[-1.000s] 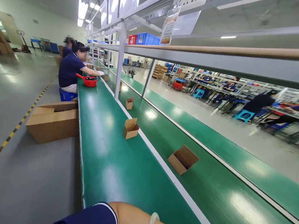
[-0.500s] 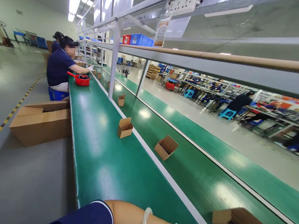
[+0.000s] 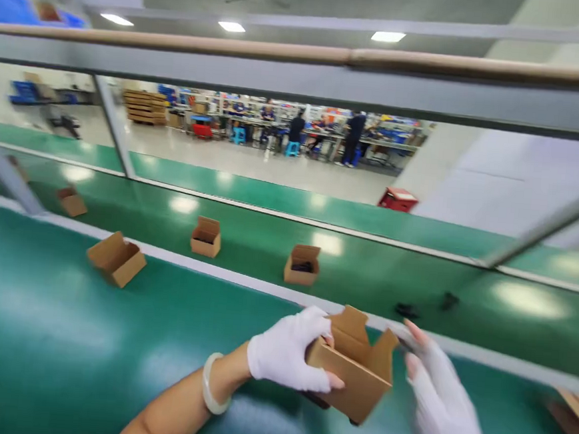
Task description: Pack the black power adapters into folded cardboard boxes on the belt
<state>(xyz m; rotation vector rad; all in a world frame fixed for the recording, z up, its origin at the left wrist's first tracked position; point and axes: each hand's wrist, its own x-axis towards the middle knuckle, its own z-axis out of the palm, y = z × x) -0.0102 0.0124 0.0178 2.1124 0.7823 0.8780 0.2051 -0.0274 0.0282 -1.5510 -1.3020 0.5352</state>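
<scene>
Corrugated cardboard carton [image 3: 352,369] is held tilted above the green conveyor belt [image 3: 109,336], clenched by the white-gloved left hand [image 3: 286,347], fingers wrapped around its side. The right hand [image 3: 440,406] is beside the raised flaps [image 3: 360,333], fingers spread and released, slightly blurred. Risk: a one-handed grip on thin board may crush the side or let the carton slip; a stray knock could fold the flaps inward.

L hand [image 3: 286,350] gloved, fingers curled fwd, thumb on top; L forearm [image 3: 174,412] bare, coming in from lower left. R hand [image 3: 439,409] blurred, open, fingers spread, bare fingertips [image 3: 412,329] pointing twd L hand.
</scene>
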